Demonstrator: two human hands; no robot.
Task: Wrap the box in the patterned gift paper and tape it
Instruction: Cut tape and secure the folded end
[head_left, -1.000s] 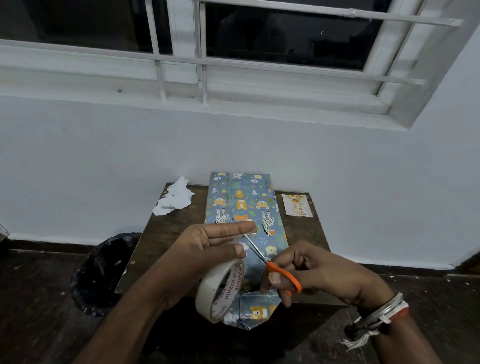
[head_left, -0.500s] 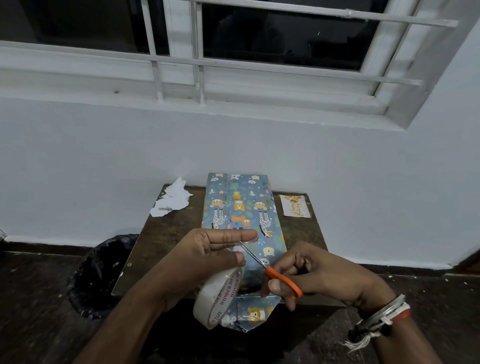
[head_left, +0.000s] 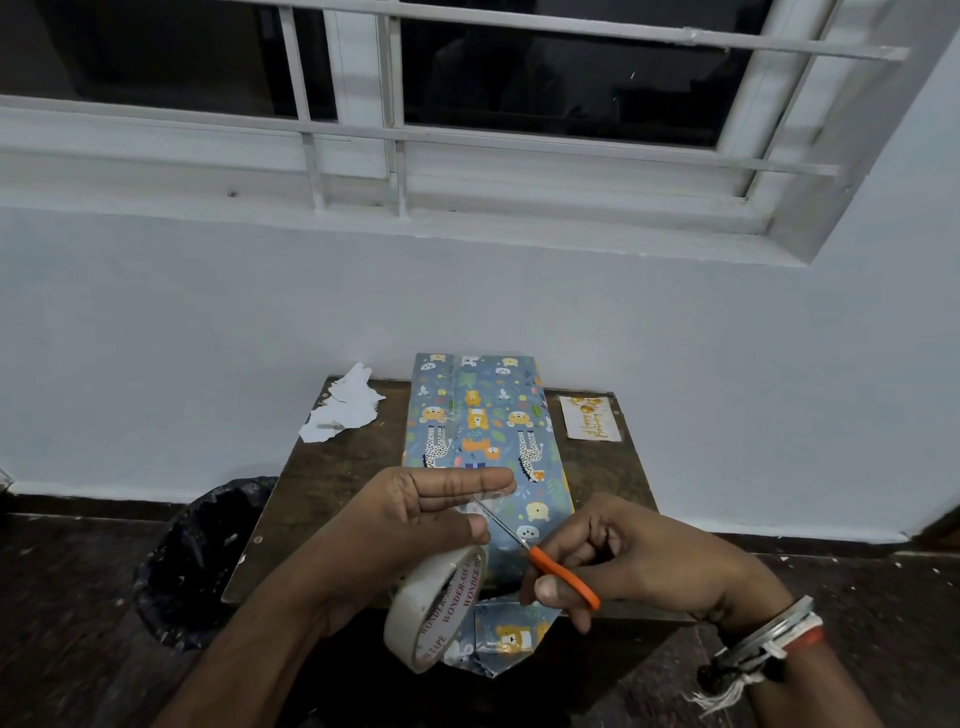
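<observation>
The box (head_left: 483, 441), wrapped in blue animal-print paper, lies lengthways down the middle of the tabletop (head_left: 332, 493), and its pointed near flap hangs over the near edge. Just above that end, the left hand (head_left: 415, 525) grips the tape (head_left: 436, 608), thumb on the roll's rim and two fingers held out straight. The right hand (head_left: 649, 561) is clamped on the scissors (head_left: 563, 577) by their orange handles. The thin blades point left, into the gap between the left thumb and fingers. A black bin (head_left: 208, 551) stands on the floor to the left. At the far left corner lies a torn white scrap (head_left: 345, 410), and at the far right a small card (head_left: 589, 418). Beyond, a barred window (head_left: 467, 78) sits in a pale wall.
</observation>
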